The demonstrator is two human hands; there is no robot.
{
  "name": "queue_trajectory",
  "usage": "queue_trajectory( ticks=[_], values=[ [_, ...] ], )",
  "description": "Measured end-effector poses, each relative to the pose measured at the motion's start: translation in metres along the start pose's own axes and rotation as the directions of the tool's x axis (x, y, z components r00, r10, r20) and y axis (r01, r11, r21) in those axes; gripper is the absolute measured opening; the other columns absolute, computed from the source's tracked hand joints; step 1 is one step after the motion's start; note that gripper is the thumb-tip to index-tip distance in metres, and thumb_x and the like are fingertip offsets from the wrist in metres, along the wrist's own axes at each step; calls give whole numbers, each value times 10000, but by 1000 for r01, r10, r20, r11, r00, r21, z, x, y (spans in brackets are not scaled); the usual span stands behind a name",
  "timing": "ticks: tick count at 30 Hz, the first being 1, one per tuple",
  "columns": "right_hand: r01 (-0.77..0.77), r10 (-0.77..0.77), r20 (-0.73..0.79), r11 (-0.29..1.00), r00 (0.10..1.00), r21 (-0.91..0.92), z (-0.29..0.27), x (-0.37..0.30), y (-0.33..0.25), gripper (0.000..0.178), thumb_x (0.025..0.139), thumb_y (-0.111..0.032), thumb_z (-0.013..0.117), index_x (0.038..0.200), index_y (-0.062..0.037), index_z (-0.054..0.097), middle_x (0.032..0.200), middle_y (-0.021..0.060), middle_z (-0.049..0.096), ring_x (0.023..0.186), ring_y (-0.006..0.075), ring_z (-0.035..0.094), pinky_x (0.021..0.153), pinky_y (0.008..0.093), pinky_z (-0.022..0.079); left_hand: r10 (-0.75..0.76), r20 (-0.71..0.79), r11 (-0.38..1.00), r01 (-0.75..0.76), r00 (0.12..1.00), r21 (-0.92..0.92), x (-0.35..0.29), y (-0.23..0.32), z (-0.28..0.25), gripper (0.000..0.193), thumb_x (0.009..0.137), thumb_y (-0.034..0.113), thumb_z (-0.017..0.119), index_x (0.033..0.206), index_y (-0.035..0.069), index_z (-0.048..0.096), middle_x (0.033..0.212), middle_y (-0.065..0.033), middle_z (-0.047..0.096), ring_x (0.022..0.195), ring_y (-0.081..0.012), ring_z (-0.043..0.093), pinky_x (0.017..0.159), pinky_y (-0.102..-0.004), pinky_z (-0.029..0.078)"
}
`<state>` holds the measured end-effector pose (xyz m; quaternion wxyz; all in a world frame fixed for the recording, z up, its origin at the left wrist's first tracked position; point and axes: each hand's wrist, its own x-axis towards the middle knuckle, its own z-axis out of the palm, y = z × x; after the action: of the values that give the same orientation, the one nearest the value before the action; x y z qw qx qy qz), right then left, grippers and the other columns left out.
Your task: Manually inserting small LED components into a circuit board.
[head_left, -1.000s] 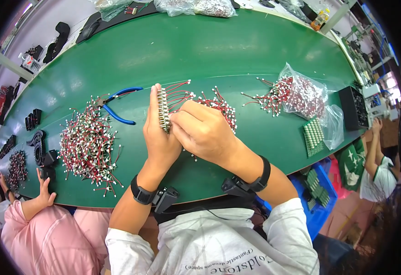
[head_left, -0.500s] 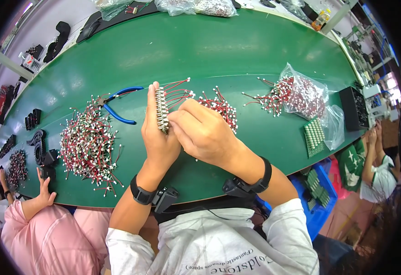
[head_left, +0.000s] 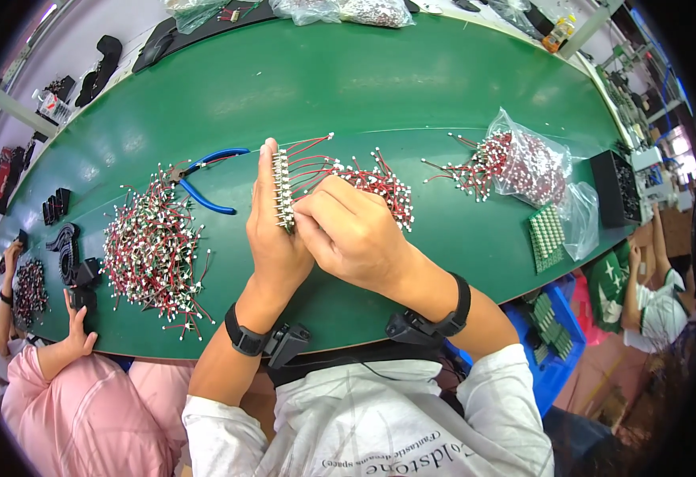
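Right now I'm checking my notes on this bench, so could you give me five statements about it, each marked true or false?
1. The left hand holds the strip. True.
2. The pliers have red handles. False: they are blue.
3. The right hand lies flat on the table. False: its fingers are bent, with the tips by the strip's near end.
4. The clear bag lies to the right of both hands. True.
5. The black box stands left of the bag. False: it stands right of it.
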<state>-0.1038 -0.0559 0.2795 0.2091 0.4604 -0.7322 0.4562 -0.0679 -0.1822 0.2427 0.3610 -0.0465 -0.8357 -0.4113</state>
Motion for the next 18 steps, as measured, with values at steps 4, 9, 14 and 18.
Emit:
queue_trajectory(
  ticks=[4,9,14,18],
  values=[
    [9,-9,-6,999,1000,39,0,-1,3,119,744,40,688,843,11,629,753,105,579,640,239,601,551,328,498,84,30,996,-85,996,23,4,2,-3,726,832,37,666,1450,-88,306,1422,-253,461,1218,-385,551,963,-405,481],
    [16,-15,-14,999,1000,51,-5,4,0,113,752,34,695,839,6,630,749,99,573,630,239,592,545,329,487,76,18,997,-76,997,5,1,-6,-2,718,895,122,634,1478,-74,264,1471,-225,431,1183,-274,597,968,-349,477],
    [-3,4,-13,999,1000,38,-5,2,3,105,761,22,700,835,-3,630,745,93,567,622,242,585,538,336,479,76,3,997,-76,997,-14,0,-6,-1,676,925,142,614,1470,-80,283,1471,-224,432,1177,-273,599,949,-349,488],
    [-22,23,-10,999,1000,27,-1,2,3,87,780,20,686,836,-4,624,750,101,567,638,254,591,546,344,482,48,22,999,-48,999,7,-1,-5,0,658,884,33,580,1465,-80,292,1450,-228,449,1195,-319,581,953,-362,486]
  ],
)
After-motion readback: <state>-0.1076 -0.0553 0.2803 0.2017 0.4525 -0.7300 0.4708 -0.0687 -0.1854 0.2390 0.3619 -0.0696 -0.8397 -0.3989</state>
